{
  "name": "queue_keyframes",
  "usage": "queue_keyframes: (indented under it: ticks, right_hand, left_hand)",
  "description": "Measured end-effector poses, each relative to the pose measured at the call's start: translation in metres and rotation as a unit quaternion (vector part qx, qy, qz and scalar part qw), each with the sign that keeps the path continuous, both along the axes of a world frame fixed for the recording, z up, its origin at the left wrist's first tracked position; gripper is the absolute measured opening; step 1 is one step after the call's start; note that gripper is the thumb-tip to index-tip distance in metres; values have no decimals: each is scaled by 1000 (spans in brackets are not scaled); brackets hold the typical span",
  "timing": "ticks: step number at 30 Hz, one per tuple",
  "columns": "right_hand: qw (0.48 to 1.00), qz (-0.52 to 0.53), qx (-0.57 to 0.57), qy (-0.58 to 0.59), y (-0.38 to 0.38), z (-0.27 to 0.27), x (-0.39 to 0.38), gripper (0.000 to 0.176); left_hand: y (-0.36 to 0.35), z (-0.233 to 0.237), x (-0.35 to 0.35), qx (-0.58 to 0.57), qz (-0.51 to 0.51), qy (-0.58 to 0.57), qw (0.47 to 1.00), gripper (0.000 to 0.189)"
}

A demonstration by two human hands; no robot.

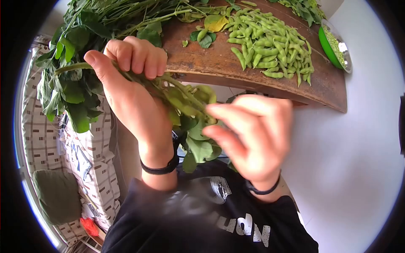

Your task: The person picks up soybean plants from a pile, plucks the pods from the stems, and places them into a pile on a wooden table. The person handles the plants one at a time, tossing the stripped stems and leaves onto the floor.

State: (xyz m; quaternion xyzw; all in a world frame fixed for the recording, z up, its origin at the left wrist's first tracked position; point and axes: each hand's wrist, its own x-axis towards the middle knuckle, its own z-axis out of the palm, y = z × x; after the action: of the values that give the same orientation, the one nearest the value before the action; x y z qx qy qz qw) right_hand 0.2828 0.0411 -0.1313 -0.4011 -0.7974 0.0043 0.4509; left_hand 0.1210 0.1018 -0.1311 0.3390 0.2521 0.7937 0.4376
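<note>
My left hand (135, 74) is wrapped round the stem of a soybean plant (185, 95), holding it tilted above my lap. Green pods and leaves (198, 145) hang from the stem to the right of that hand. At those pods is my right hand (257, 130), blurred by motion, its thumb and forefinger closing on a soybean pod (209, 119) at the stem. Its other fingers are curled. A big heap of picked soybean pods (270, 44) lies on the wooden table (198, 55) beyond my hands.
Uprooted leafy plants (105, 23) are piled at the table's far left. A yellow leaf (215, 22) lies beside the pods. At the right edge stands a green bowl (330, 47) with shelled beans. A patterned sofa (40, 126) with a dark cushion (58, 196) is on the left.
</note>
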Motion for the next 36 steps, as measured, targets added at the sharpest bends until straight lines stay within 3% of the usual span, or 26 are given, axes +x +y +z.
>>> queue_keyframes:
  ticks: [4,12,15,18,27,29,31,33,36]
  right_hand:
    - [996,-20,-85,20,2,-17,-29,39]
    - [994,-52,-93,-31,6,-25,-36,29]
    - [987,4,-154,-53,5,-23,-34,27]
    - [989,40,-136,-33,3,-29,-33,27]
    - [987,20,-150,-52,-11,-26,-17,28]
    - [984,75,-159,-36,-30,-22,-6,30]
    - [981,92,-169,-17,-49,-19,8,24]
    - [992,38,-115,27,-54,-5,22,23]
    - [983,-112,114,90,-32,3,43,21]
  left_hand:
    - [-3,-3,8,-43,2,28,999,51]
    - [-10,-1,25,-62,32,82,994,53]
    - [-8,-4,25,-55,56,108,991,53]
    - [-4,-4,25,-60,115,91,987,54]
    - [8,-11,30,-130,59,30,989,54]
    - [27,-26,-10,-49,183,128,973,53]
    - [28,0,-30,-58,181,73,979,49]
    - [19,5,-18,-15,89,64,994,47]
    - [14,0,-11,14,12,18,1000,46]
